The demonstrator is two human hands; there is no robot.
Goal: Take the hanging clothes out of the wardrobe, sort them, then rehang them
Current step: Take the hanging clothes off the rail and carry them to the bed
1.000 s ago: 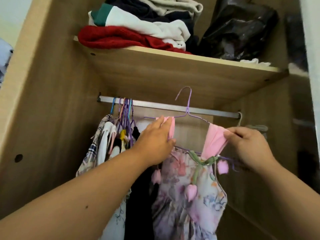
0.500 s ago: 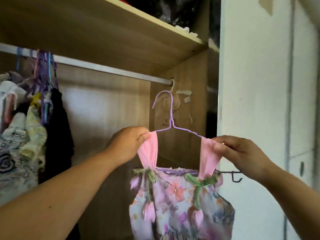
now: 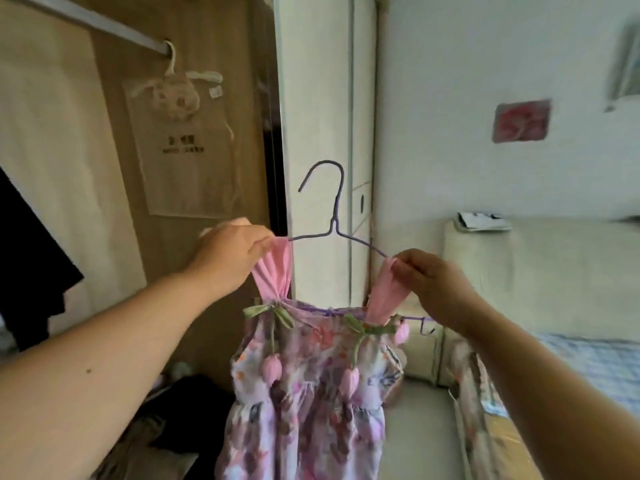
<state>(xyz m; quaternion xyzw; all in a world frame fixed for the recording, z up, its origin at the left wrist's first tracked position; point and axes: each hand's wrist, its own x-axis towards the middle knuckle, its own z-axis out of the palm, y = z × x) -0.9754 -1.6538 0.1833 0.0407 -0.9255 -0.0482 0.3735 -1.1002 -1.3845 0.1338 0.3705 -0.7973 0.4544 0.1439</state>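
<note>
Here my left hand (image 3: 230, 258) and right hand (image 3: 434, 285) each pinch a pink strap of the floral dress (image 3: 308, 393), the purple wire hanger (image 3: 334, 220) rising between them.

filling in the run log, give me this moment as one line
phase: removal | left hand: pinching left pink strap | right hand: pinching right pink strap | floral dress: on purple hanger, clear of rail
</note>
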